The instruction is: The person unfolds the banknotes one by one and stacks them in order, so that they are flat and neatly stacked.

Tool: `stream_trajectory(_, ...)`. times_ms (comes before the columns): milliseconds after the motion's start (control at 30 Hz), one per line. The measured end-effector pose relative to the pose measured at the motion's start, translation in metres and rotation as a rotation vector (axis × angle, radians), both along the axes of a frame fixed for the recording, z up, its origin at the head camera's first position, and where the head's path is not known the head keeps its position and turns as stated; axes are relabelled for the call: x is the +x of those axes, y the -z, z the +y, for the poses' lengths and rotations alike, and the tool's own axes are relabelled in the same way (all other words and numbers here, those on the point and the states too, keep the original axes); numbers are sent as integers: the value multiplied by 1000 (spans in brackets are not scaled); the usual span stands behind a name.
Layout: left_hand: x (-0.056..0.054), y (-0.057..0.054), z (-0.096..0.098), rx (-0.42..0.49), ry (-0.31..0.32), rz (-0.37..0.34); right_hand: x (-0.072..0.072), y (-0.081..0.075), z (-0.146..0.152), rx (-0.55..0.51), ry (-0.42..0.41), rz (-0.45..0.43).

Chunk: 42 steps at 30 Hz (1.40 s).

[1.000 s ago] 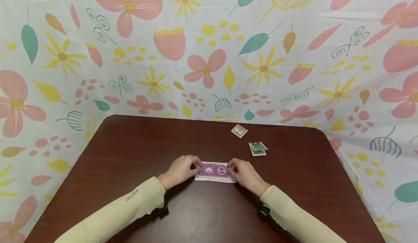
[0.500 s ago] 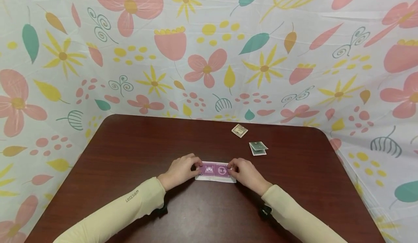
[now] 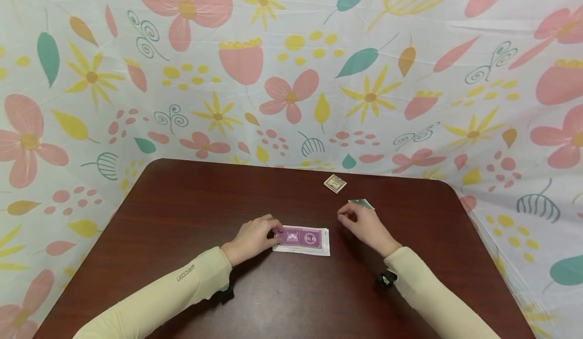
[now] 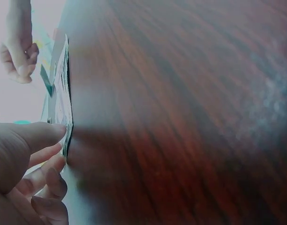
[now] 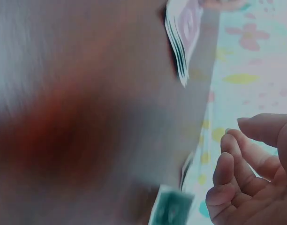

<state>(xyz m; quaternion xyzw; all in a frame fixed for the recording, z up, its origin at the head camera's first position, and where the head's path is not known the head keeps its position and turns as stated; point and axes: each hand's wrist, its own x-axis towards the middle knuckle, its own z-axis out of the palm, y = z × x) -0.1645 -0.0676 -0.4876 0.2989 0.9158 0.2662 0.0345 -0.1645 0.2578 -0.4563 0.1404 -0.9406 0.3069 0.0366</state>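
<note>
A stack of banknotes with a purple note on top lies flat on the table, its layered edges showing in both wrist views. My left hand grips the stack's left end, thumb on the top at its near edge. Off to the right, my right hand is raised over the table with bent fingers and nothing between them. Thumb and fingertips stand a little apart in the right wrist view. Just behind this hand, a folded green banknote is partly hidden by it; in the right wrist view the green note sits below the fingers.
A folded brownish banknote lies near the back edge of the dark wooden table. Behind the table hangs a white flower-patterned cloth, which also runs along both sides.
My right hand has let go of the stack's right end and moved right and away, toward the folded green note. My left hand stays at the left end.
</note>
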Motion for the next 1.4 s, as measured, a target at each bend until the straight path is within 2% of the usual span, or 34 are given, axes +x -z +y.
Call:
stream_trajectory(100,0,0,0,-6,3,0,-9,-6,13,0,32,3)
stream_trajectory(333,-1,-1,-1,-6,19,-1,-32,-16,46,-8,120,-108)
stream_trajectory(700,-2,-3,-1,-19,11,-15,-60,-6,77,20,140,-227)
stream_trajectory(933,-1,-3,0,-26,21,-12,-67,4,81,83,101,-313)
stream_trajectory(1400,-3,-2,0,-25,14,-8,-70,14,84,116,75,-269)
